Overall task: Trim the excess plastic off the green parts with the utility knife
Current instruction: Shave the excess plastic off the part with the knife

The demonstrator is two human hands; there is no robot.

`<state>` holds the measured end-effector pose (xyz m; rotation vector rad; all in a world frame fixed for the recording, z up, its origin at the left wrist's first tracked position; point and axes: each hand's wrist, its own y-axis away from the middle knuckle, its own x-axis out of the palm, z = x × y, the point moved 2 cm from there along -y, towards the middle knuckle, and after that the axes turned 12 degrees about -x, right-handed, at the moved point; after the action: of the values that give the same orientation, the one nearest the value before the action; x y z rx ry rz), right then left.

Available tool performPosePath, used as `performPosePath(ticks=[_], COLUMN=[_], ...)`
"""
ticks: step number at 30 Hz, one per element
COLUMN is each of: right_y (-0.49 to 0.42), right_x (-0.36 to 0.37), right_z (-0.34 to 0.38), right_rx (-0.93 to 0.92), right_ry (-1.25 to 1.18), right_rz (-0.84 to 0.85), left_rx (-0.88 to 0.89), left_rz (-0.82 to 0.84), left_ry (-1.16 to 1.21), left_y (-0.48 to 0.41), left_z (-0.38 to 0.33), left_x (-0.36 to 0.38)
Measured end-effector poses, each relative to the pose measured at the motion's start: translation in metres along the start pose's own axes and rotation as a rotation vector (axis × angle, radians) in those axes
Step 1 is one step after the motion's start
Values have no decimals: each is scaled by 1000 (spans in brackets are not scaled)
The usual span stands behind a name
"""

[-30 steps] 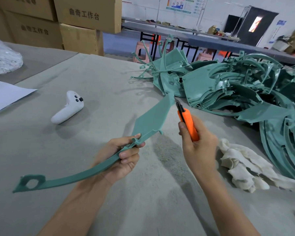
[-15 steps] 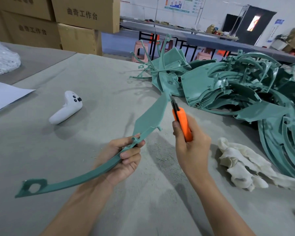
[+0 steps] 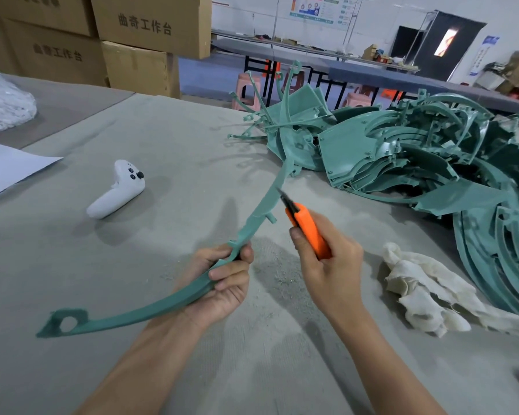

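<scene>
My left hand (image 3: 222, 283) grips a long curved green part (image 3: 168, 304) near its middle, holding it above the grey table. The part's looped end points down to the left and its flat blade end rises toward the pile. It is turned nearly edge-on to me. My right hand (image 3: 327, 265) holds an orange utility knife (image 3: 307, 229), and the dark blade tip touches the part's right edge just above my left hand.
A big pile of green parts (image 3: 417, 151) covers the table's right side. A crumpled white cloth (image 3: 426, 292) lies by my right wrist. A white controller (image 3: 117, 190) and a sheet of paper (image 3: 6, 166) lie at the left. Cardboard boxes (image 3: 132, 34) stand behind.
The green part has turned from showing its flat face to nearly edge-on. The knife has moved left until its blade meets the part's edge.
</scene>
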<state>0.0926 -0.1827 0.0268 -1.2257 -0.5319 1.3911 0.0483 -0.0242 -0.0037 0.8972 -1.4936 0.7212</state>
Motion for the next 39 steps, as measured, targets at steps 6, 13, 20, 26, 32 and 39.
performPosePath(ticks=[6, 13, 20, 26, 32, 39], right_y=[-7, -2, -5, 2, -3, -2], right_x=[-9, -12, -10, -17, -14, -17], right_z=[-8, -3, 0, 2, 0, 3], right_rx=[54, -24, -20, -83, -33, -23], right_ry=[41, -38, -18, -45, 41, -40], right_rz=[-56, 18, 42, 95, 63, 49], left_rx=[-11, 29, -12, 38, 66, 90], left_rz=[-44, -24, -49, -100, -151, -150], left_ry=[-101, -104, -133, -225, -281, -343], left_y=[-1, 5, 4, 9, 9, 11], left_z=[0, -7, -6, -12, -12, -14], left_x=[2, 2, 3, 6, 9, 12])
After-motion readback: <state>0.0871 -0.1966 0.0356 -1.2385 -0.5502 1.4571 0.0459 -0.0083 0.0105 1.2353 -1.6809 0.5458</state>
